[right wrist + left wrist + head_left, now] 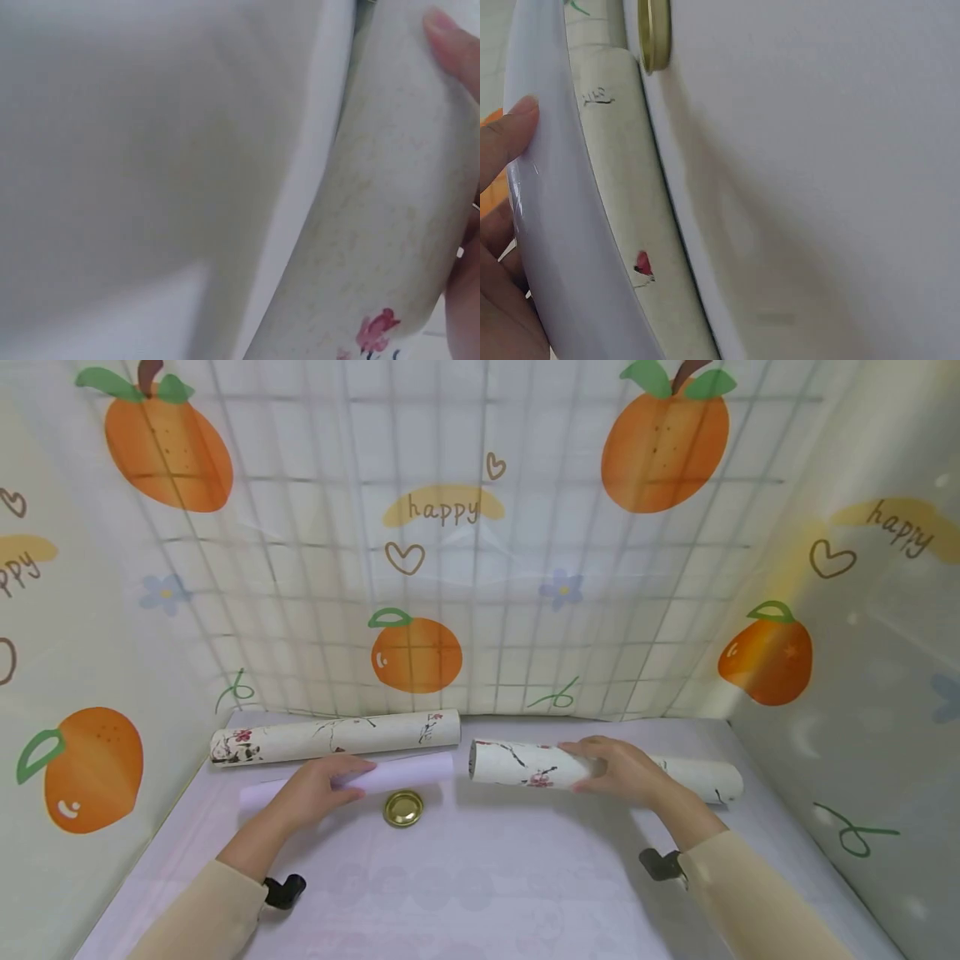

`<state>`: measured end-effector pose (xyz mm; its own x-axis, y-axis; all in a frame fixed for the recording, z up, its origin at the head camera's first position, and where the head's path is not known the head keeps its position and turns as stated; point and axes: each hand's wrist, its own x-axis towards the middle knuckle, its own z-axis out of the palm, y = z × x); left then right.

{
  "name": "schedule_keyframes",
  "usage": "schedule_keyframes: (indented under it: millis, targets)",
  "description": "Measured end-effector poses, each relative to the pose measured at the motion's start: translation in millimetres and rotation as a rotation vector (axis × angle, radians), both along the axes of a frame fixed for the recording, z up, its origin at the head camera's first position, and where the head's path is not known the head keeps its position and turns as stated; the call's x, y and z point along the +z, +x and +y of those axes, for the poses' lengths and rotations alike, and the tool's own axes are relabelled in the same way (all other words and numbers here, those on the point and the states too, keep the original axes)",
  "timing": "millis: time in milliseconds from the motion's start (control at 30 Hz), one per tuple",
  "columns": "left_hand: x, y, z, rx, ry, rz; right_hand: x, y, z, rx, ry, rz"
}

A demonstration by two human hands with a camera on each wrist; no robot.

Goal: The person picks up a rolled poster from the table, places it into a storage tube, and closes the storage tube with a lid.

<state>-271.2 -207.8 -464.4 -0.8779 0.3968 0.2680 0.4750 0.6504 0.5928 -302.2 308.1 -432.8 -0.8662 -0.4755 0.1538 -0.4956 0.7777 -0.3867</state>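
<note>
My left hand grips a smooth pale lavender roll, thumb on the near side and fingers over the top. The left wrist view shows this lavender roll up close, with a shiny surface. My right hand holds a white roll printed with dark branches and pink blossoms near its middle; the thumb presses on it in the right wrist view. Behind the lavender roll lies a second blossom-printed roll. A round gold-coloured lid rests beside the lavender roll, to the right of my left hand.
The rolls are near the back edge of a pale lavender tabletop. A white sheet with orange fruit prints hangs over a wire grid behind it. Similar printed sheets stand at both sides.
</note>
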Motion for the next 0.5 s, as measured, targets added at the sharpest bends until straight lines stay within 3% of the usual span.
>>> schedule_keyframes:
  millis: [500]
  targets:
    - [14.1,19.6,18,-0.028,-0.002,0.169,9.3,18.9,-2,-0.011,-0.017,0.017]
